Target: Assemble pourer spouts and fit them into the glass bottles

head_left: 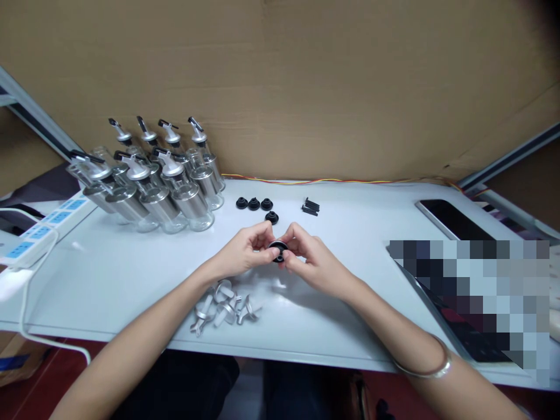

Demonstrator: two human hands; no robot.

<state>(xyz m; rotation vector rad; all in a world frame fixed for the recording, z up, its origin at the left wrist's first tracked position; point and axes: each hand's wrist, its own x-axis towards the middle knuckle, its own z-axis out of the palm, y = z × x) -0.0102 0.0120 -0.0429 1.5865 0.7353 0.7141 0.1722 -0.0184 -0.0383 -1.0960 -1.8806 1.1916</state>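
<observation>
My left hand and my right hand meet at the middle of the table, both closed on a black bottle stopper with a silvery rim. Fingers and thumbs press on it from either side and hide part of it. Just beyond them lie several black rubber stoppers, one close to my left fingertips. Small black plastic flaps are grouped farther right. Near my left forearm sits a loose pile of silver pourer spouts.
At the back left stand several glass and steel oil bottles, some topped with pourers. A white power strip lies at the left edge, its cable hanging down. A phone and a pixelated area are on the right. Cardboard walls the back.
</observation>
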